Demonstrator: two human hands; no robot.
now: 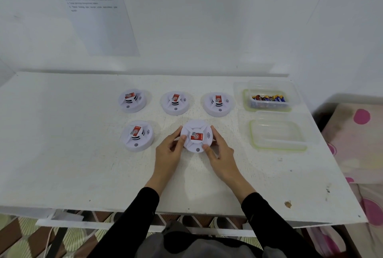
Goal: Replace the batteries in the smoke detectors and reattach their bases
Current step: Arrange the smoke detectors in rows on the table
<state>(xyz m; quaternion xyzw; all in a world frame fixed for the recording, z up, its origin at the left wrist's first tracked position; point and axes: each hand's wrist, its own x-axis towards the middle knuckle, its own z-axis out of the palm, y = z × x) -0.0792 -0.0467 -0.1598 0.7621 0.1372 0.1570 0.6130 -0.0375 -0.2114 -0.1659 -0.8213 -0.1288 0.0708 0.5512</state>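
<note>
Fingers [177,134] of the left hand [168,151] curl round the left edge of the held detector [196,137], thumb lying on its top rim. The right hand [220,151] grips the opposite edge, thumb pressed on the near rim beside a small grey button, so both hands clasp this one round white unit between them. It is at the front middle of the white table [83,164]; whether it rests on the surface or is raised just off it cannot be told. Its red label lies sideways across the raised centre. To its left, apart from the hands, stands the front-left detector [137,135], and behind runs a row of three: the back-left detector [132,100], the back-middle detector [175,103] and the back-right detector [218,103], each face up with a red label on top. Right of that row a clear box [246,100] with a green rim holds loose batteries [269,98]; nearer, apart from the right hand, lies a second clear tray [277,135] of the same kind. Black sleeves [132,224] cover both forearms. A printed sheet [93,8] hangs on the white wall behind, its text too blurred to read, and a spotted cloth [356,133] with pink dots lies off the table's right edge.
</note>
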